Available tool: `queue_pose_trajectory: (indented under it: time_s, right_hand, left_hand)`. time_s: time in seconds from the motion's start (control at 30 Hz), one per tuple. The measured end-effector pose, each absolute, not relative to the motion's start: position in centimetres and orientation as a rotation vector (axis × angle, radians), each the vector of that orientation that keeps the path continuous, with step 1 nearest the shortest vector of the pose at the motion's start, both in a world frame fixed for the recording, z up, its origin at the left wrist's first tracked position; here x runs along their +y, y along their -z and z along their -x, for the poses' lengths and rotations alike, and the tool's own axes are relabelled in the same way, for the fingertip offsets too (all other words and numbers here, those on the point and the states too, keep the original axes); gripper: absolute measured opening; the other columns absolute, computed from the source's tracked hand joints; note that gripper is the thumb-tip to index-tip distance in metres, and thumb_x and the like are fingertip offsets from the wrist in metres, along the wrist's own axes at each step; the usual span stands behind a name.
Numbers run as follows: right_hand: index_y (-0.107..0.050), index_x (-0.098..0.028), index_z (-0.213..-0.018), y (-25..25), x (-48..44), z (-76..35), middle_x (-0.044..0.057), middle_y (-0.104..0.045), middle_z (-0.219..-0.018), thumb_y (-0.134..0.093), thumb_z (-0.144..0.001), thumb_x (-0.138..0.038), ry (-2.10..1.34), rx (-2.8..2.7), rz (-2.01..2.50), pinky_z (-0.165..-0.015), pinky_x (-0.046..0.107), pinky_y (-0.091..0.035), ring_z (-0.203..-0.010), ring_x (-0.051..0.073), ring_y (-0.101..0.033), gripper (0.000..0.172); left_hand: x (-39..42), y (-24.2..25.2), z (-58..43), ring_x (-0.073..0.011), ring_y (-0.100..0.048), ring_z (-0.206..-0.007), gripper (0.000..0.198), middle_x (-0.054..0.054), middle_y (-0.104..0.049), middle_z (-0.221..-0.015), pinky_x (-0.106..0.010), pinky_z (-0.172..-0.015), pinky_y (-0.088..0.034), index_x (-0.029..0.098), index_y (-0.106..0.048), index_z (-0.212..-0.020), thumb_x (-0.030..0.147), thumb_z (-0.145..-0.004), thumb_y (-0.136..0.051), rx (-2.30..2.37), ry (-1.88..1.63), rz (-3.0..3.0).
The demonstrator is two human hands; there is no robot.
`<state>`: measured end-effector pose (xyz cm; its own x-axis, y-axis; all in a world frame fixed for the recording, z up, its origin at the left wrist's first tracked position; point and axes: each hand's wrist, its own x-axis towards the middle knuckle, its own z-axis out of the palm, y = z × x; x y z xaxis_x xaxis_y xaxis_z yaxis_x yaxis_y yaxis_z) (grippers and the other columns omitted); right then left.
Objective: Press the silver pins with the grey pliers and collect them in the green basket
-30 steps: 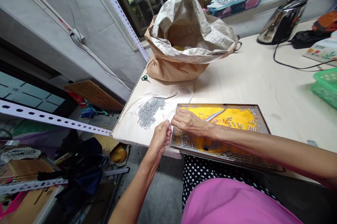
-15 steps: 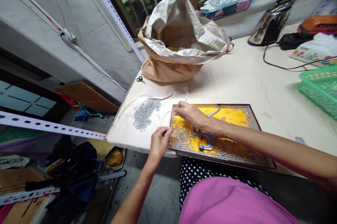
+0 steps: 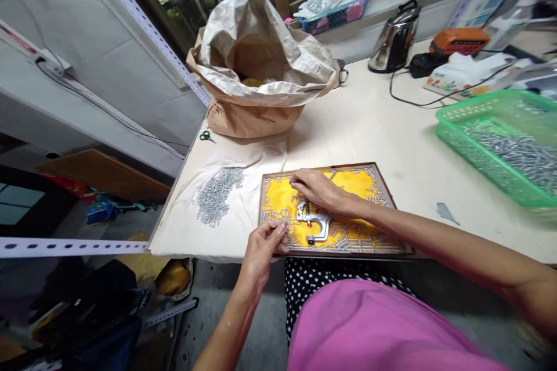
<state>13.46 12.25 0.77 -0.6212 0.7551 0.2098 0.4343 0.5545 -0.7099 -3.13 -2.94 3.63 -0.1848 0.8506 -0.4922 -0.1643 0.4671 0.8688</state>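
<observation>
A shallow tray (image 3: 389,204) with a yellow lining lies at the table's near edge, strewn with several small metal pins. A grey metal clamp-like tool (image 3: 316,226) rests in it. My right hand (image 3: 317,188) reaches over the tray's middle, fingers bent down onto the pins by the tool. My left hand (image 3: 262,244) is at the tray's near left corner, fingers curled on its rim and on pins there. A heap of the same pins (image 3: 214,202) lies on a white cloth (image 3: 261,156) left of the tray.
A big open paper sack (image 3: 256,69) stands behind the cloth, small green scissors (image 3: 206,137) beside it. A green basket (image 3: 500,144) of pins sits at the right. A kettle (image 3: 394,40), cables and boxes are at the back. A perforated metal rail (image 3: 65,247) crosses at left.
My right hand has moved from the tray's left rim to its middle, uncovering the metal tool. My left hand has dropped to the tray's near corner. The view has swung right, showing the green basket.
</observation>
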Motion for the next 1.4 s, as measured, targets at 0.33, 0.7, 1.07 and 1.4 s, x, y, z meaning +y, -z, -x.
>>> queue_pose_trajectory:
  time_s: [0.33, 0.7, 1.07, 1.4]
  right_hand:
    - [-0.057, -0.017, -0.094, 1.9, 6.7, -24.8, 0.01, -0.059, -0.091, -0.043, -0.097, -0.031, -0.354, -2.619, 0.971, -0.072, 0.034, -0.039, -0.081, 0.02, -0.051, 0.02]
    - [-0.053, -0.019, -0.087, 3.6, 7.3, -24.6, 0.005, -0.058, -0.085, -0.033, -0.1, -0.014, -0.184, -2.776, 0.69, -0.069, 0.033, -0.032, -0.074, 0.017, -0.043, 0.024]
    - [-0.053, -0.02, -0.086, 4.7, 6.2, -24.9, 0.005, -0.056, -0.077, -0.03, -0.099, -0.01, -0.088, -2.659, 0.681, -0.065, 0.035, -0.032, -0.07, 0.018, -0.041, 0.029]
    - [-0.049, -0.018, -0.086, 4.5, 5.7, -25.1, 0.003, -0.053, -0.076, -0.033, -0.096, -0.005, 0.083, -2.672, 0.675, -0.066, 0.033, -0.032, -0.069, 0.016, -0.041, 0.023]
  left_hand:
    - [-1.3, -0.7, 0.2, -0.0124, -0.057, -0.058, 0.04, -0.002, -0.066, -0.065, -0.022, -0.055, -0.046, 0.013, -0.074, -0.076, 0.051, -0.063, -0.08, 1.653, -0.906, -0.956]
    - [-0.5, -0.2, -0.5, -0.008, -0.049, -0.045, 0.042, 0.0, -0.061, -0.051, -0.019, -0.046, -0.038, 0.013, -0.074, -0.068, 0.053, -0.056, -0.082, 1.752, -0.806, -0.9]
    - [-0.2, -0.5, -0.7, -0.0094, -0.056, -0.045, 0.029, -0.002, -0.066, -0.051, -0.02, -0.049, -0.044, 0.012, -0.072, -0.065, 0.038, -0.058, -0.085, 1.756, -0.714, -0.813]
    - [0.3, -1.2, -1.2, -0.0093, -0.057, -0.045, 0.023, -0.002, -0.067, -0.052, -0.019, -0.051, -0.046, 0.011, -0.071, -0.069, 0.03, -0.065, -0.083, 1.779, -0.597, -0.746]
